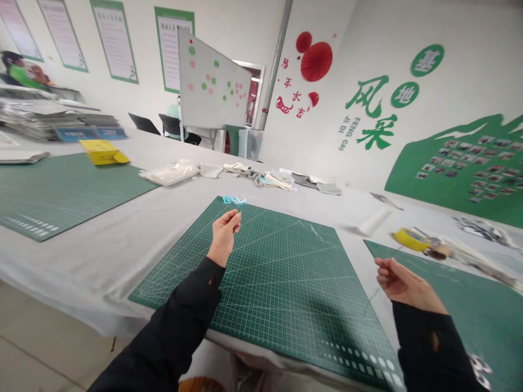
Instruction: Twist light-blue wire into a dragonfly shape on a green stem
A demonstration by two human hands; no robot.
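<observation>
A small light-blue curled ornament (pixel 233 201) on a short green stem is pinched between the thumb and fingers of my left hand (pixel 224 233), raised over the far left part of the central green cutting mat (pixel 281 272). To the right, my right hand (pixel 402 282) hovers between this mat and the right-hand mat (pixel 469 305). Its thumb and fingertips are pressed together, and whether anything thin is between them is too small to tell. The two hands are far apart.
Another green mat (pixel 73 190) at left bears a yellow folded card (pixel 104 152). Behind the central mat lie a plastic bag (pixel 171 172) and cloth scraps (pixel 278 179). Yellow tape (pixel 411 239) is at right. A person in green (pixel 25 75) sits far left.
</observation>
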